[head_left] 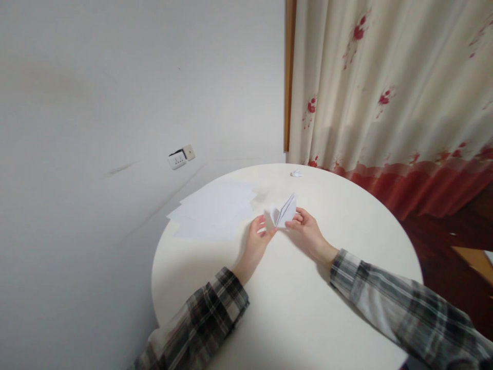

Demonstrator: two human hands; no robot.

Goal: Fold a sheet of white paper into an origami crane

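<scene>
A small folded paper [288,211], white with several layers fanned apart in a V, stands up between my two hands above the table. My right hand [308,229] pinches its right panel between thumb and fingers. At its lower left, my left hand [257,237] has the thumb against the bottom fold, with the fingers curled behind the left flap. Both hands are held a little over the tabletop.
The round white table [308,308] stands close to a pale wall. Loose sheets of white paper [215,208] lie overlapping at its left. A small folded paper piece [296,173] rests near the far edge. Behind hangs a floral curtain [365,103]; a wall socket [177,160] is at left.
</scene>
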